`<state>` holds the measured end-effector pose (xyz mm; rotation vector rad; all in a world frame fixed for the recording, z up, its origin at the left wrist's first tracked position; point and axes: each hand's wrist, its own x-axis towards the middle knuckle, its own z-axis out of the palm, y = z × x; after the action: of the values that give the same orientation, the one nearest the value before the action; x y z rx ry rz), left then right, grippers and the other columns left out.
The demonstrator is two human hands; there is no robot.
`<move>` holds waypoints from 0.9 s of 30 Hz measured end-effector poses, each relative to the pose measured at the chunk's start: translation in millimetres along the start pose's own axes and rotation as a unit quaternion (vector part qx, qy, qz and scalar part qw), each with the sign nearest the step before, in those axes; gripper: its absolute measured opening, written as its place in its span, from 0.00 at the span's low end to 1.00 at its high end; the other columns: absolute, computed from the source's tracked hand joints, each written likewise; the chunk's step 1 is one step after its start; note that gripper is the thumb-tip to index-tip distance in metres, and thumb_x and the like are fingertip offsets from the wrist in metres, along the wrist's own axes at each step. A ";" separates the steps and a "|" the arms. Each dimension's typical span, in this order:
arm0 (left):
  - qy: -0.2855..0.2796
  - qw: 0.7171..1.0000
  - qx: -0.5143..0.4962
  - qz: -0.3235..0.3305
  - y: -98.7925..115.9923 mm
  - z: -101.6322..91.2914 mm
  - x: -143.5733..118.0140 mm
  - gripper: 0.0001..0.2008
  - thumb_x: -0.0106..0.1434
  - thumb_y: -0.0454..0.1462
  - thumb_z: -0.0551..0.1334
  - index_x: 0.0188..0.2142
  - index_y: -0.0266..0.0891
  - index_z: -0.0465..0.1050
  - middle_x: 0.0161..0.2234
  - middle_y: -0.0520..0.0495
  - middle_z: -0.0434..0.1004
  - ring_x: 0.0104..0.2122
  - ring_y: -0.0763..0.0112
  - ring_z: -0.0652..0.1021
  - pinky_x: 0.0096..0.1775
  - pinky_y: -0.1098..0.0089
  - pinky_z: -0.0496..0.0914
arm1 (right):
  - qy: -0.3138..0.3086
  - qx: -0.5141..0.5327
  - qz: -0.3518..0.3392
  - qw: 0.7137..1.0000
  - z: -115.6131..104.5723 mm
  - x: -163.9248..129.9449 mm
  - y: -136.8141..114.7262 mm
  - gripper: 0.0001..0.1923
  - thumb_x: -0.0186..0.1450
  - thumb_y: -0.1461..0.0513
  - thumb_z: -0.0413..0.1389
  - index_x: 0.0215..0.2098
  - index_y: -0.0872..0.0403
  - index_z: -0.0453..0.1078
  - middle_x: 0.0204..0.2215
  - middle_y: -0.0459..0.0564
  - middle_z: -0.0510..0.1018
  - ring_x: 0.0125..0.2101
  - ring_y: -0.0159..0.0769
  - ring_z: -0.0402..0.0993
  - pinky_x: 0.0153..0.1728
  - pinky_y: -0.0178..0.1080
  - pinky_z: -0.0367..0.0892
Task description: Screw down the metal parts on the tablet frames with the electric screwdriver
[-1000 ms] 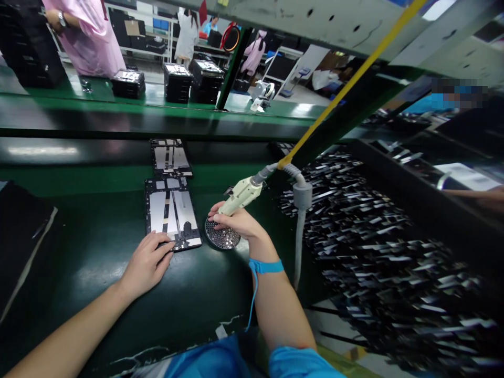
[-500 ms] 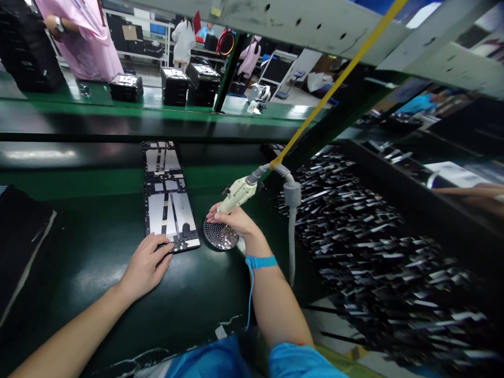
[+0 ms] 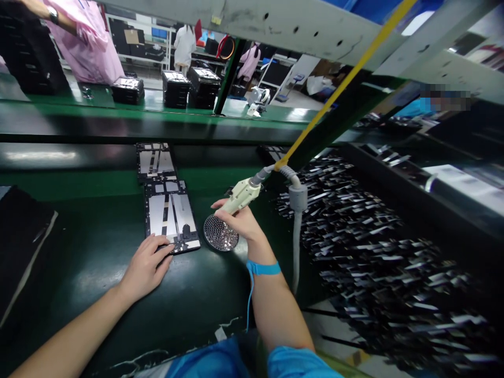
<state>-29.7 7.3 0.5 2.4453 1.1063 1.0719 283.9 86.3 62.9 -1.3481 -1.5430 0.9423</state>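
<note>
Head view: the screwdriver is gripped in right-hand fingers just right of the panel, whose near corner is pressed by flat left-hand fingers.

The tip of the cream power screwdriver is hidden behind the right hand, so whether it touches the round dish cannot be told. What fills the dish is too small to make out, perhaps screws. The left hand covers a near corner of the open tablet. A person in pink is cut off at the top edge. A blurred patch masks something at right.
</note>
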 end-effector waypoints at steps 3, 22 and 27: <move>-0.003 1.000 0.003 -0.003 1.1 -0.8 0.6 0.13 0.71 0.33 0.60 0.53 0.43 0.76 0.50 0.42 0.78 0.53 0.57 0.78 0.61 0.46 0.71 | 0.069 0.004 -0.085 0.994 7.3 -3.8 -9.1 0.16 0.59 0.54 0.67 0.43 0.53 0.80 0.44 0.55 0.86 0.46 0.49 0.83 0.52 0.53 0.76; -0.013 1.000 0.008 0.003 -1.8 -1.0 -0.5 0.13 0.71 0.32 0.61 0.54 0.43 0.74 0.50 0.42 0.77 0.53 0.58 0.78 0.61 0.46 0.69 | 0.247 0.110 -0.092 0.958 47.4 7.5 -10.8 0.14 0.60 0.60 0.62 0.45 0.51 0.72 0.39 0.51 0.81 0.33 0.36 0.79 0.37 0.42 0.77; -0.014 1.000 0.004 -0.002 -1.3 -1.7 -0.9 0.13 0.71 0.32 0.61 0.53 0.45 0.76 0.50 0.42 0.78 0.53 0.57 0.78 0.61 0.46 0.70 | 0.241 0.120 -0.078 0.960 50.7 7.2 -3.8 0.18 0.59 0.59 0.63 0.48 0.50 0.70 0.40 0.51 0.80 0.38 0.40 0.79 0.43 0.45 0.77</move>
<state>-32.0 7.3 0.6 2.4552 1.1082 1.0308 234.7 92.8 49.8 -1.1564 -1.1028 0.6186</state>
